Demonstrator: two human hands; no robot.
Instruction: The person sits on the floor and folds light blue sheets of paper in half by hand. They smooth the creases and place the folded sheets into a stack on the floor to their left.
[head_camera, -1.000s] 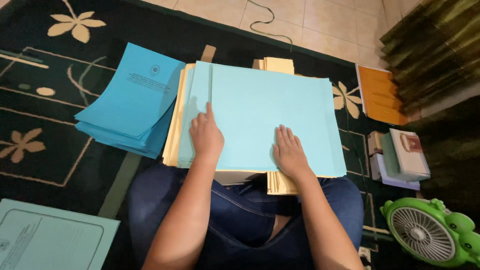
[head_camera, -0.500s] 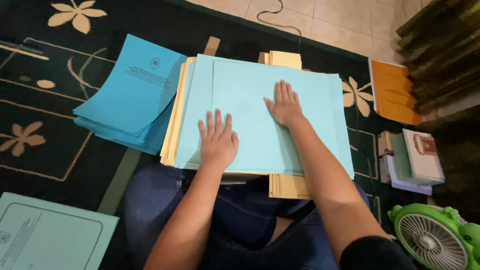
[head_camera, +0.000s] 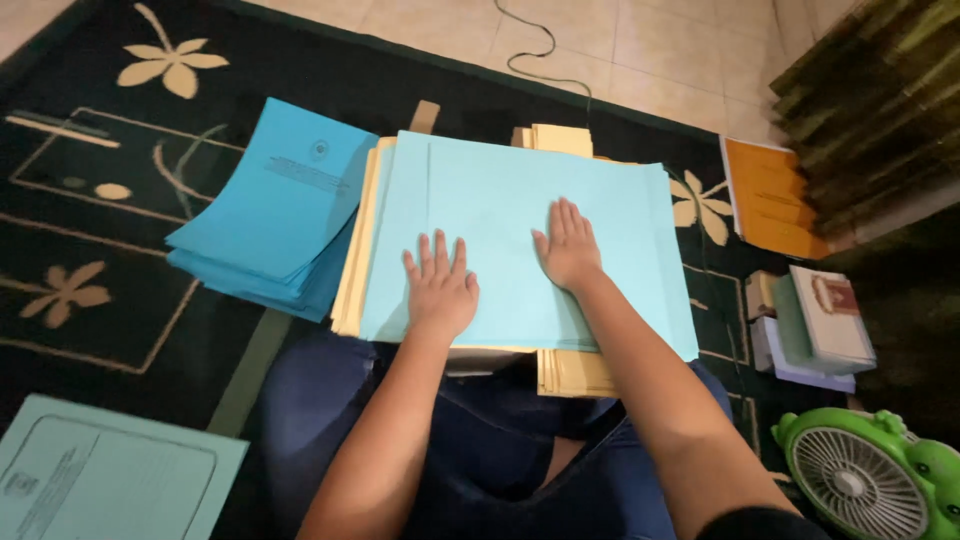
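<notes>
Both hands are lying flat on a large light-blue sheet (head_camera: 500, 210). Left hand (head_camera: 440, 290) is pressing palm down near the sheet's lower left part, fingers spread and straight, gripping nothing. Right hand (head_camera: 568, 245) is resting palm down near the sheet's centre, a bit further from the body, fingers together and extended, also gripping nothing. The hands are sitting near each other but apart.

The sheet is lying on top of a yellow stack (head_camera: 352, 260), whose edges are showing along the left side, at the top and below the sheet near the lap. All of this is sitting in front of the person's knees, partly over the lap in dark blue jeans (head_camera: 500, 450).

Just left of the yellow stack, a pile of darker blue covers (head_camera: 275, 215) is lying fanned on the dark rug (head_camera: 90, 270) with cream flower patterns. A pale green printed sheet (head_camera: 110, 480) is lying at bottom left. On the right, an orange booklet (head_camera: 770, 200) is lying on the rug, small books (head_camera: 815, 325) are stacked below it, and a green fan (head_camera: 870, 480) is sitting at bottom right. A thin cable (head_camera: 545, 50) is running over the tiled floor at the top.
</notes>
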